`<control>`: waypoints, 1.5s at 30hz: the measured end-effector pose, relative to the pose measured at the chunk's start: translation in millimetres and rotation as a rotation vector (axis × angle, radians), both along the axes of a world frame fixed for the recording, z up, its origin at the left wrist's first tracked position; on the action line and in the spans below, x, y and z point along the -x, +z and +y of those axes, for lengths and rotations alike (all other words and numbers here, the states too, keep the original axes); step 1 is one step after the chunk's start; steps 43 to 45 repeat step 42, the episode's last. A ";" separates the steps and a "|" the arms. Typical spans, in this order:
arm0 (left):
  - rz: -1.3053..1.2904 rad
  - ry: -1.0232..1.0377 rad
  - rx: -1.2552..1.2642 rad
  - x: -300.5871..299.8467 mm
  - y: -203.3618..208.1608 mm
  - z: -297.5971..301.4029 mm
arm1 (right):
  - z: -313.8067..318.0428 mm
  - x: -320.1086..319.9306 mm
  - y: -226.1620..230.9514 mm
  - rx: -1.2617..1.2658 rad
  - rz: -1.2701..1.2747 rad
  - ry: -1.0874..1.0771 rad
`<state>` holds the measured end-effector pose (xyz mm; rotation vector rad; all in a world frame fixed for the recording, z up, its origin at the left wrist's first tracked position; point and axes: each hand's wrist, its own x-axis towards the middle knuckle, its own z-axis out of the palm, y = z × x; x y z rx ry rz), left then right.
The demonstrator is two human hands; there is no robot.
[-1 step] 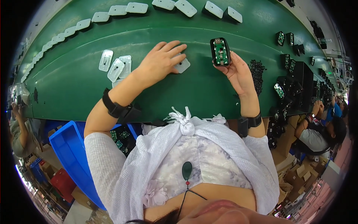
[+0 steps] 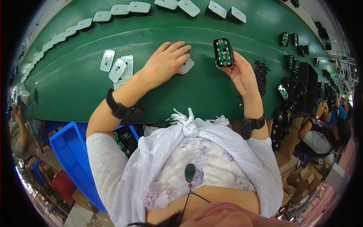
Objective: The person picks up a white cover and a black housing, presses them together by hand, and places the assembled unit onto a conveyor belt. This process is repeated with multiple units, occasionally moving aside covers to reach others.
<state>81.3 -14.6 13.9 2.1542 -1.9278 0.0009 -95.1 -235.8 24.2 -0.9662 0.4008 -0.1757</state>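
Observation:
My right hand (image 2: 242, 72) grips a black plastic housing (image 2: 216, 53) with a green circuit board (image 2: 224, 53) facing up inside it. The thumb and fingers are closed around its lower right end, above the green table. My left hand (image 2: 166, 62) lies over a pale plastic cover (image 2: 187, 66), its fingers stretched out and apart. The cover's right part shows beyond the fingers; the rest is hidden under them. Left of that hand, several loose pale covers, including one cover (image 2: 107, 60) with its inner side up, lie on the table.
Pale-topped black cases (image 2: 188, 8) form a curved row along the far side of the green table (image 2: 170, 102). Small black parts (image 2: 261, 73) are heaped right of my right hand. More board-filled housings (image 2: 283, 90) crowd the right side. A blue bin (image 2: 72, 151) stands lower left. Other people sit at both sides.
My left hand and the pale cover beneath it have shifted slightly to the right. My right hand and the housing have stayed almost still.

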 end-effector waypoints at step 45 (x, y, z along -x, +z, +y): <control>0.291 0.492 0.159 38.5 -20.3 15.8 | 41.4 -62.2 12.2 1.071 0.114 0.302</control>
